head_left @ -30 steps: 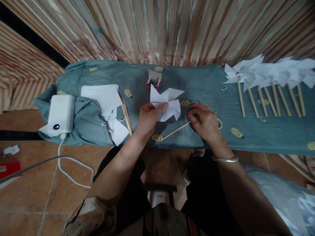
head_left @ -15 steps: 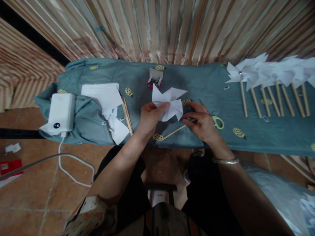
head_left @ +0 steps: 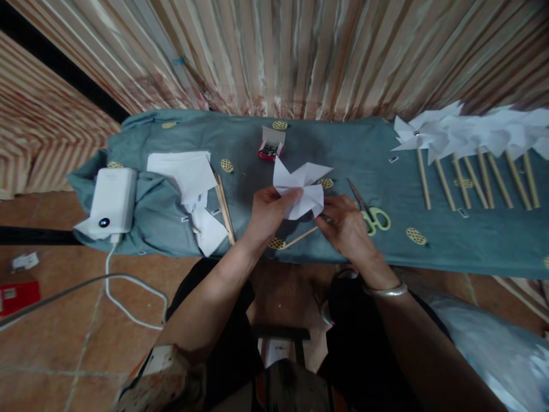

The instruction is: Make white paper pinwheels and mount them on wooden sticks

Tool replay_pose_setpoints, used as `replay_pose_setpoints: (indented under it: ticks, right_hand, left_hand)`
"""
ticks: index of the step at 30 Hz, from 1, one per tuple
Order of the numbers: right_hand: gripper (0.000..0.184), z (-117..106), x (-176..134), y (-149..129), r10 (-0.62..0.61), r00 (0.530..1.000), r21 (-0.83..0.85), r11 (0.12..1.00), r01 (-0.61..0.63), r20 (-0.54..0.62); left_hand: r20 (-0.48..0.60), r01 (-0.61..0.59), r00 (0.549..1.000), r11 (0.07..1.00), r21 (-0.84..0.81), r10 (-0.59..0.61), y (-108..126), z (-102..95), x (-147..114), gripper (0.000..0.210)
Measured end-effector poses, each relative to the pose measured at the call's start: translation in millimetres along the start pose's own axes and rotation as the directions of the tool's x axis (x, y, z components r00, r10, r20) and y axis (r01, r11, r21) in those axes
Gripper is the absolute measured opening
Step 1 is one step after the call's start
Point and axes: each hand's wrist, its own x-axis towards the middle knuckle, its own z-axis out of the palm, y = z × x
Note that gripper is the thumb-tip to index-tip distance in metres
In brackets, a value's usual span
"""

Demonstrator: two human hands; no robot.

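A white folded paper pinwheel [head_left: 309,197] is held above the cloth-covered table. My left hand [head_left: 272,212] grips its left side, with the thumb pressed on the middle and the other fingers behind. At the lower right blade is my right hand [head_left: 343,220], its fingers bent and closed against the paper edge, the tips partly hidden behind it. Below the pinwheel a thin wooden stick [head_left: 301,236] lies on the cloth, partly covered by my right hand. Just right of that hand rest scissors with pale green handles [head_left: 380,218]. Behind the pinwheel stands an opened small red box [head_left: 270,150] of metal pins.
Several finished pinwheels on sticks [head_left: 476,137] lie in a row at right. To the left are white paper sheets [head_left: 182,169], wooden sticks [head_left: 223,206] and a white power bank [head_left: 112,200] with a cable. A striped curtain [head_left: 278,57] hangs behind the table.
My right hand has moved in to the pinwheel's lower right edge, its fingers closing there. More of the scissors shows now. The view has shifted slightly.
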Motion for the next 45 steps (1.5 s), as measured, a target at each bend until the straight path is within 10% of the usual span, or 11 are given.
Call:
replay_pose_setpoints:
  ticks: [22,45]
  right_hand:
    - [0.015,-13.8,2.7,13.1,0.23,0.966,0.192,0.96,-0.205,-0.118]
    - [0.01,19.7,5.6,3.0,0.069,0.997,0.254,0.964,-0.078,0.046]
  left_hand:
    - [-0.069,-0.04,0.997,0.999,-0.004,0.04,4.1,-6.6,4.1,0.023]
    - [-0.126,-0.099,0.988,0.994,-0.053,0.092,6.5,-4.6,6.8,0.027]
